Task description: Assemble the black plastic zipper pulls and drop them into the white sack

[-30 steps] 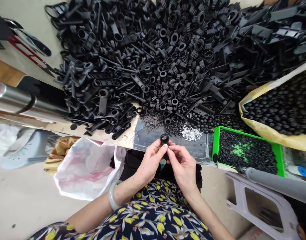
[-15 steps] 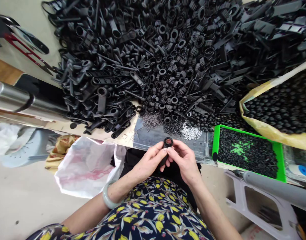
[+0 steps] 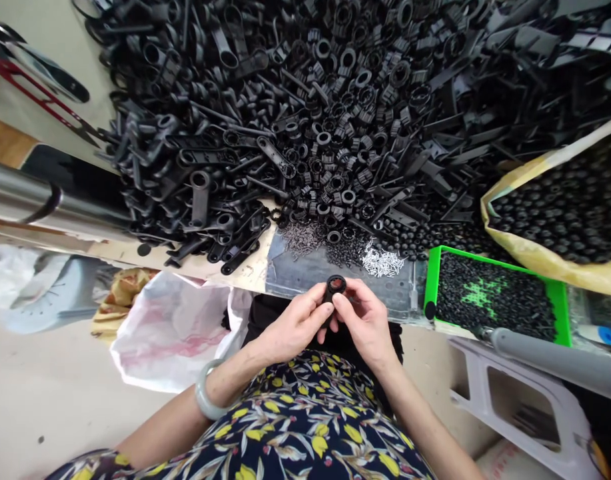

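Note:
Between both hands, just in front of the bench edge, is a black plastic part with a round ring end (image 3: 336, 285). My left hand (image 3: 305, 313) is closed round its lower body, thumb along the side. My right hand (image 3: 362, 317) pinches the same part from the other side, its thumb at the ring's rim. The lower end of the part is hidden by the fingers. Beyond the hands, small white pins (image 3: 382, 260), tiny black pieces (image 3: 346, 251) and thin dark pins (image 3: 302, 240) lie in heaps on a grey sheet (image 3: 295, 270).
A large heap of black plastic handles (image 3: 200, 200) and rings (image 3: 349, 197) covers the bench. To the right stand a green tray (image 3: 564, 313) of small black pieces and a yellow bag (image 3: 515, 247) of black balls. A white bag (image 3: 170, 340) hangs at the left; red-handled scissors (image 3: 40, 93) lie far left.
The right thumb has shifted slightly up on the ring end. Both hands still hold the part in nearly the same place; the view has moved slightly.

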{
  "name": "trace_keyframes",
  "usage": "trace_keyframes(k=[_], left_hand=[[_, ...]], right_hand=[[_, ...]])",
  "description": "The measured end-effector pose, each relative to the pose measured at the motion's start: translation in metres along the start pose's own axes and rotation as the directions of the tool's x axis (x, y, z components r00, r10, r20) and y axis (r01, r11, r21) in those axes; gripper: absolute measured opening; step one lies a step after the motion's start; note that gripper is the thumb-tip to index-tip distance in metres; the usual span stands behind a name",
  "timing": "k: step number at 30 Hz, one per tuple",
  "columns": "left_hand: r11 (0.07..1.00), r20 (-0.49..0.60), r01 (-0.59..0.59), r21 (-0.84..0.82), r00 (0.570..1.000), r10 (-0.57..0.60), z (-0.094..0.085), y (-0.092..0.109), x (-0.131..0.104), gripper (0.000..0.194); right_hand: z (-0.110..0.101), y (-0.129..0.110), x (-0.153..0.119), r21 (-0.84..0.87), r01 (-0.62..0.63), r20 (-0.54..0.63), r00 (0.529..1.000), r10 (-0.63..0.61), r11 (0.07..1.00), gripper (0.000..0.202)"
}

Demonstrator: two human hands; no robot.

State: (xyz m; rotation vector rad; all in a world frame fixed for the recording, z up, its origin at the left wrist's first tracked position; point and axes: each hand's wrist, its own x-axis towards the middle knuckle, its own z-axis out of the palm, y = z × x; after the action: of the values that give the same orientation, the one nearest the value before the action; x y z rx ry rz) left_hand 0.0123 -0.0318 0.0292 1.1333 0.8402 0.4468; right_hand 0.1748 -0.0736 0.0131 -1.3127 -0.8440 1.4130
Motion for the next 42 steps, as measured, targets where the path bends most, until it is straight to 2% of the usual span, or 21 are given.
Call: trace_keyframes(k=[3, 6, 9, 11, 16, 19, 23, 26, 29, 32, 34, 38, 42], left_hand=[[0.994, 0.0, -0.025, 0.106, 1.0, 0.025, -0.001, 0.007, -0.002, 0.044], [0.98, 0.103, -0.073, 0.185, 0.993, 0.055, -0.008, 0.018, -0.006, 0.035], [0.969, 0.217, -0.094, 0.23, 0.975, 0.043, -0.015, 0.026, -0.012, 0.028], [0.958, 0.223, -0.085, 0.273, 0.975, 0.023, -0.016, 0.025, -0.016, 0.026], [0.956, 0.073, -0.079, 0.282, 0.995, 0.061, -0.01, 0.012, -0.019, 0.029], [0.99, -0.007, -0.06, 0.129, 0.998, 0.062, -0.005, 0.006, -0.015, 0.032], [0.989, -0.039, -0.064, -0.131, 0.997, 0.059, -0.002, 0.005, -0.009, 0.04], [0.982, -0.075, -0.074, -0.176, 0.995, 0.061, -0.002, 0.006, -0.01, 0.039], [0.975, -0.108, -0.066, -0.214, 0.993, 0.044, -0.002, 0.007, -0.015, 0.037], [0.962, -0.087, -0.04, -0.271, 0.996, 0.017, -0.002, 0.005, -0.018, 0.047], [0.949, -0.131, -0.047, -0.311, 0.991, 0.007, 0.0, 0.001, -0.018, 0.053], [0.966, -0.306, -0.122, -0.228, 0.951, 0.048, 0.004, -0.012, -0.016, 0.041], [0.987, -0.369, -0.125, -0.102, 0.926, 0.079, 0.009, -0.017, -0.013, 0.034]], right_hand=[[-0.005, -0.003, 0.002, 0.046, -0.077, 0.134, 0.989, 0.07, 0.996, 0.038], [-0.008, -0.009, 0.0, 0.071, -0.14, 0.229, 0.966, 0.12, 0.988, 0.04], [-0.009, -0.015, -0.004, 0.058, -0.154, 0.284, 0.95, 0.132, 0.986, 0.042], [-0.008, -0.015, -0.005, 0.042, -0.14, 0.287, 0.95, 0.122, 0.989, 0.041], [-0.005, -0.013, 0.002, 0.016, -0.106, 0.262, 0.96, 0.099, 0.994, 0.04], [-0.003, -0.011, 0.009, 0.018, -0.113, 0.29, 0.951, 0.103, 0.993, 0.043], [0.0, -0.008, 0.01, 0.067, -0.137, 0.234, 0.965, 0.118, 0.988, 0.049], [0.003, -0.006, 0.007, 0.066, -0.145, 0.184, 0.974, 0.131, 0.987, 0.052], [0.003, -0.006, 0.005, 0.078, -0.157, 0.193, 0.971, 0.139, 0.985, 0.055], [0.004, -0.006, 0.005, 0.1, -0.159, 0.197, 0.971, 0.137, 0.982, 0.057], [0.006, -0.005, 0.007, 0.126, -0.143, 0.157, 0.98, 0.122, 0.982, 0.055], [0.01, 0.0, 0.009, 0.154, -0.069, 0.046, 0.997, 0.063, 0.986, 0.045], [0.013, 0.004, 0.007, 0.157, 0.021, -0.058, 0.998, -0.012, 0.987, 0.034]])
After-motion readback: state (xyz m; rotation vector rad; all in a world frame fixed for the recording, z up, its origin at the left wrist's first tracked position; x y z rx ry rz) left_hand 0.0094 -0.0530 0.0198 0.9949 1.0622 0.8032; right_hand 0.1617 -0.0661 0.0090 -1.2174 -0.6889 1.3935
